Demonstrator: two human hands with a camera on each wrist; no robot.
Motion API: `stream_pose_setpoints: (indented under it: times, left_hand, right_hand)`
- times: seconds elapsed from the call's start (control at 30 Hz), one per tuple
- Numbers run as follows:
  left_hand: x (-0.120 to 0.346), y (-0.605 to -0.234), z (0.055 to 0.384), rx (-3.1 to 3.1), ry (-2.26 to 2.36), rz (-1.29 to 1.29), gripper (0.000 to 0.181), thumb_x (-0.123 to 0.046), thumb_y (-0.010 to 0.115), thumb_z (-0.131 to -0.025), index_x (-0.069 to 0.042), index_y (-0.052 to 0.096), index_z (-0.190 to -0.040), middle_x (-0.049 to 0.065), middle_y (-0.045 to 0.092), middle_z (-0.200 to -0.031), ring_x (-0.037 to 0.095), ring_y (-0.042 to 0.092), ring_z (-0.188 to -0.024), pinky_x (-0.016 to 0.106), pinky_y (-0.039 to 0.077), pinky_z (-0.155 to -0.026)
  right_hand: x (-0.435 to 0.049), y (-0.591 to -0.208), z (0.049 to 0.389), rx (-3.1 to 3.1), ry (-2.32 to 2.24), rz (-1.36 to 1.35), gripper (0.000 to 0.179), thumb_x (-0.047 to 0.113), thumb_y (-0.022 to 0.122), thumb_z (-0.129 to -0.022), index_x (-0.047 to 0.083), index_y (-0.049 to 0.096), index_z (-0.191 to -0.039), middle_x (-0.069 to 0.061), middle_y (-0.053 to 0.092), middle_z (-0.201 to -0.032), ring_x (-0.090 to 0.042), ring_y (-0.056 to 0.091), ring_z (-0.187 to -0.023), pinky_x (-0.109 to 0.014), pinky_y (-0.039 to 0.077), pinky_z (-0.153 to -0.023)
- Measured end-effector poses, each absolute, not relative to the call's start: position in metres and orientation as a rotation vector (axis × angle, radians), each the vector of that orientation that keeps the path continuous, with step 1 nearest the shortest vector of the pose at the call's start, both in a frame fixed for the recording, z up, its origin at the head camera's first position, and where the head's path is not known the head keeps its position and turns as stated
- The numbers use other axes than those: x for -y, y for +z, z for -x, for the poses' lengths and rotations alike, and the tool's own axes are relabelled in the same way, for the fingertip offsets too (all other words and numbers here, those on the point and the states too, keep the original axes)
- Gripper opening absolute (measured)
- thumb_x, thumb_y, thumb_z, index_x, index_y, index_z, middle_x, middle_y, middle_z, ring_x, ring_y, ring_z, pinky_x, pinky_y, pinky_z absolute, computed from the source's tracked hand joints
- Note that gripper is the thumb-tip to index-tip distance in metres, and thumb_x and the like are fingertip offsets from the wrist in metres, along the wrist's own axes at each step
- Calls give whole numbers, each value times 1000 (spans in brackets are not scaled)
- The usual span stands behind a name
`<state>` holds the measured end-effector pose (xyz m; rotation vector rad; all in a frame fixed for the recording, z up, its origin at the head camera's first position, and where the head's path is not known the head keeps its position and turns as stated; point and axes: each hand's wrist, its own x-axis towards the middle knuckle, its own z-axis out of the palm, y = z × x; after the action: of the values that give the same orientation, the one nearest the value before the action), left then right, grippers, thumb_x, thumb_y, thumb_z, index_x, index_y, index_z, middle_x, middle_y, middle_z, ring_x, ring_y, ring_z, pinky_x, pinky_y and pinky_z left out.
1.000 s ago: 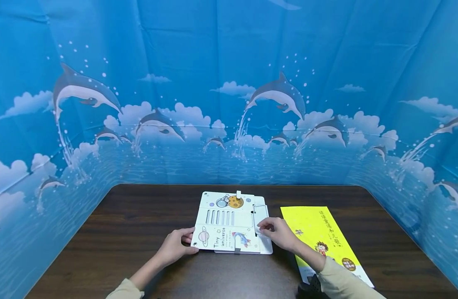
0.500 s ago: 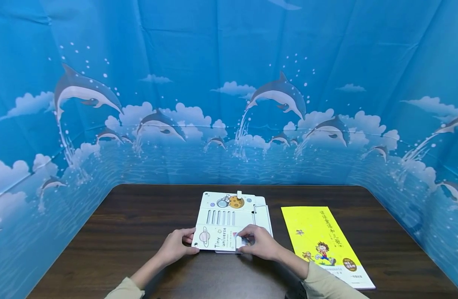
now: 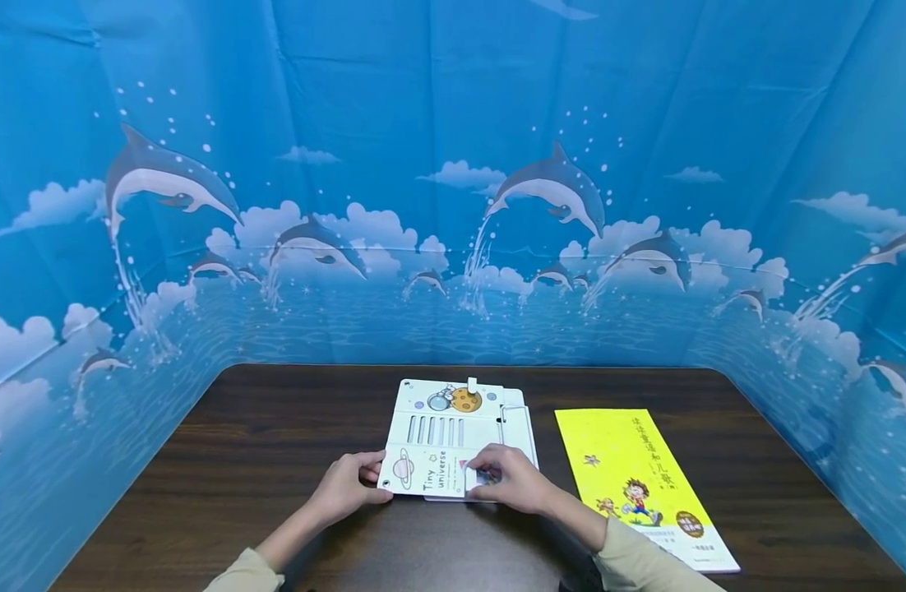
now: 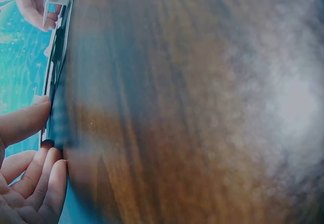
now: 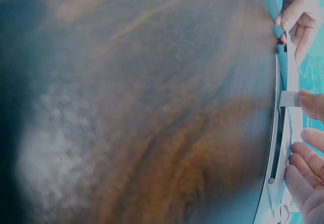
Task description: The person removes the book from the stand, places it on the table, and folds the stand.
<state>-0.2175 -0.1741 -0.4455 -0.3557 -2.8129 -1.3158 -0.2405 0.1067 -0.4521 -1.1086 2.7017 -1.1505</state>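
Observation:
A white folding book stand printed with planets and "Tiny universe" lies folded flat on the table. My left hand grips its near left corner, thumb on top and fingers at the edge and underneath, as the left wrist view shows. At the near edge my right hand pinches a white page clip; the rocket print beside it is partly covered. In the right wrist view the thumb presses against this clip, while the other fingers lie along the stand. A second page clip sticks up at the far edge.
A yellow book with a cartoon child lies right of the stand, beyond the right forearm. The dark wooden table carries everything. A blue dolphin curtain encloses its back and sides.
My right hand has moved left from the wire piece at the stand's right side to the near page clip. Left hand and book stand stay in place.

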Motion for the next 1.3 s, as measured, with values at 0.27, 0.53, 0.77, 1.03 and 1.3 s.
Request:
stream_pose_setpoints:
  times: [0.27, 0.53, 0.77, 1.03, 1.3]
  left_hand:
    - [175, -447, 219, 2812, -1289, 374, 62, -7, 82, -59, 12, 57, -113, 1, 61, -80, 11, 57, -71, 21, 46, -61]
    - [174, -447, 217, 2826, -1280, 343, 62, -6, 82, -58, 11, 58, -112, 0, 61, -79, 10, 56, -69, 20, 45, -60]
    - [178, -449, 218, 2822, -1277, 335, 62, -6, 82, -58, 11, 58, -112, 0, 61, -79, 10, 57, -69, 20, 45, -60]
    - [177, -449, 221, 2825, -1300, 317, 62, -6, 82, -59, 11, 58, -113, 1, 61, -79, 12, 57, -71, 20, 45, -59]
    - [172, -448, 223, 2844, -1279, 297, 62, -7, 82, -59, 9, 58, -113, 0, 61, -79, 11, 57, -71, 20, 44, -60]
  right_hand:
    - [-106, -451, 242, -2710, -1144, 1080, 32, 25, 77, -72, 6, 69, -97, 0, 65, -92, -10, 55, -78, -22, 46, -70]
    - [-109, -439, 255, -2587, -1116, 965, 36, 26, 72, -76, 1, 67, -103, 0, 66, -87, -7, 54, -75, -19, 46, -68]
    - [-110, -431, 277, -2647, -1072, 917, 39, 28, 70, -78, 1, 66, -105, -3, 66, -91, -10, 55, -79, -21, 47, -69]
    - [-117, -437, 308, -2771, -1092, 812, 40, 24, 72, -76, 0, 64, -107, -7, 66, -95, -17, 58, -85, -27, 49, -73]
    - [-119, -449, 331, -2846, -1133, 726, 34, 17, 73, -76, 0, 65, -105, -6, 65, -90, -15, 58, -81, -27, 48, -71]
